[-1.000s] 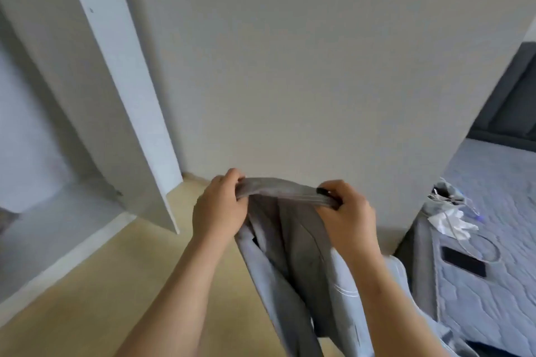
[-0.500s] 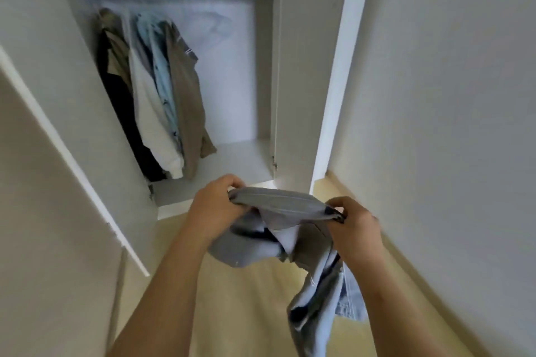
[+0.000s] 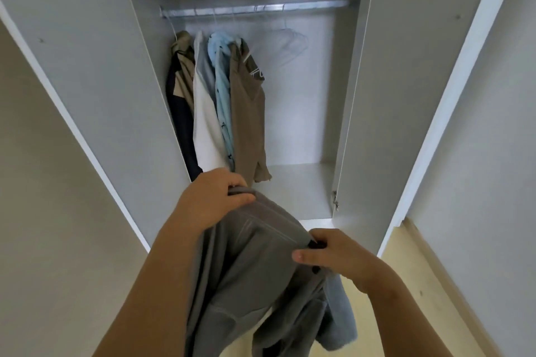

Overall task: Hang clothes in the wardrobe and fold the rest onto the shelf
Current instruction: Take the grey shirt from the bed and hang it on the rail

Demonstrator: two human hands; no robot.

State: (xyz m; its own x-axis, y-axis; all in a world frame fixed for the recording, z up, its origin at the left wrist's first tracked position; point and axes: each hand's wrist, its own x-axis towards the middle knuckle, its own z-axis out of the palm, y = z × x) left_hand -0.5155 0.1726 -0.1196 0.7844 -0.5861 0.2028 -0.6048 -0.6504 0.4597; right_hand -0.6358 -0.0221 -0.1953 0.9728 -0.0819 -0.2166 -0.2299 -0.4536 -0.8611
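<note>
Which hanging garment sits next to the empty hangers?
The taupe shirt, rightmost on the rail; the light blue shirt, white top and dark jacket hang further left.

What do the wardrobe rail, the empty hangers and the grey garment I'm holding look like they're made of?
Rail: likely metal, silvery with a dull sheen.
Empty hangers: thin and pale, perhaps coated wire or plastic; too faint to tell.
Grey garment: matte woven cloth, with stitched seams and soft drooping folds; fibre unclear.

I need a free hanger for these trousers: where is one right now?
In the head view, empty hangers hang on the rail, upper centre, just right of the brown garment.
</note>
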